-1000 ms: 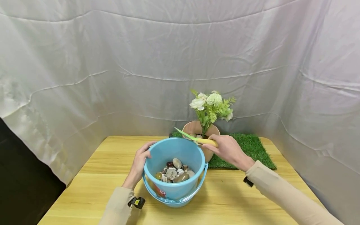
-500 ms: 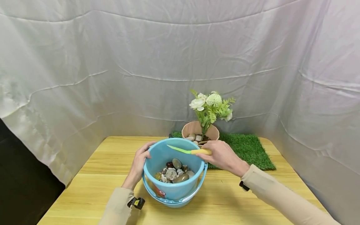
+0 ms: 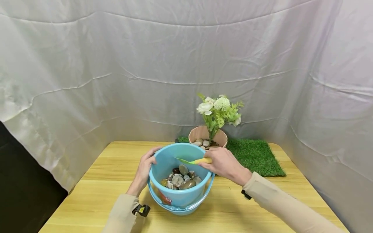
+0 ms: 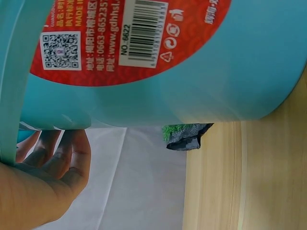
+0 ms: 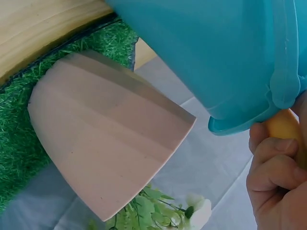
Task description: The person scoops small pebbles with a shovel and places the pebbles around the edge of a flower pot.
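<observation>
A light blue bucket (image 3: 180, 195) stands on the wooden table, with stones (image 3: 177, 180) of mixed sizes and colours at its bottom. My left hand (image 3: 144, 170) grips the bucket's left rim, its fingers curled over the edge. In the left wrist view those fingers (image 4: 79, 153) lie against the wall beside the red label (image 4: 129, 43). My right hand (image 3: 225, 163) holds a small garden trowel by its yellow handle (image 3: 204, 160), over the bucket's right rim. The trowel's green blade (image 3: 184, 160) is inside the mouth, above the stones and apart from them.
Behind the bucket a pink pot (image 3: 201, 132) with stones, soil and white flowers (image 3: 222, 103) stands on an artificial grass mat (image 3: 256, 157). The bucket's handle (image 3: 201, 202) hangs down in front. Grey cloth (image 3: 163, 58) encloses the table (image 3: 96, 191).
My right hand has brought the trowel from above the pot's front edge, down and toward me, into the bucket's mouth. The left hand and the bucket have stayed in place.
</observation>
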Tool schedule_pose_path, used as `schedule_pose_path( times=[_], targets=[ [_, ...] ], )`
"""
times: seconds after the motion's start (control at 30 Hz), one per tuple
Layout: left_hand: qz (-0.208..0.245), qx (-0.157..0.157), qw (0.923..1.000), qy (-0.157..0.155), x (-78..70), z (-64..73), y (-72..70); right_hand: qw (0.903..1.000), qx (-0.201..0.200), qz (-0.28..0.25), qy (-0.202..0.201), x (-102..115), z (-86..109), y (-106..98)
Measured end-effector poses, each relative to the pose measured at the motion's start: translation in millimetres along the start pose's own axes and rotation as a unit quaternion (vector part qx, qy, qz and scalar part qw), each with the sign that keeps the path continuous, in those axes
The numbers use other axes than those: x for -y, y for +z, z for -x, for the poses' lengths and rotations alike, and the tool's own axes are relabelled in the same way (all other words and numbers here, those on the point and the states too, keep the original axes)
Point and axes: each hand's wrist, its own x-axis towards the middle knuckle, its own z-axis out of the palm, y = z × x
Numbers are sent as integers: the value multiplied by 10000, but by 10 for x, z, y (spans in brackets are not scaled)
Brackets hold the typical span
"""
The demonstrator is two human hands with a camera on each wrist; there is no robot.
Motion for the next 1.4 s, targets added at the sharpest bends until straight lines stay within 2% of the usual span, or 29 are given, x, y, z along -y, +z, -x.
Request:
schedule_pose_path(
  times=[0.27, 0.43, 0.57, 0.67, 0.93, 1.17, 1.4],
  targets=[
    [44, -40, 10000, 1, -4, -12, 14, 9957, 705, -508, 308, 13, -47, -100],
    [55, -81, 9999, -32, 3, -5, 8, 9921, 1154, -358, 350, 66, -104, -162],
    [63, -53, 10000, -29, 5, 2, 11, 9900, 1350, -134, 390, 130, -141, -175],
    [68, -35, 10000, -29, 6, 2, 14, 9907, 1317, 64, 335, 190, -158, -180],
    [99, -77, 9999, -4, 2, -8, 8, 9940, 979, 457, -169, 308, -195, -183],
    [102, -50, 9999, -31, 7, -7, 6, 9911, 1224, 507, -116, 312, -235, -179],
    [117, -62, 9999, -26, -5, -9, 14, 9886, 1445, 302, 282, 334, -280, -202]
  ],
)
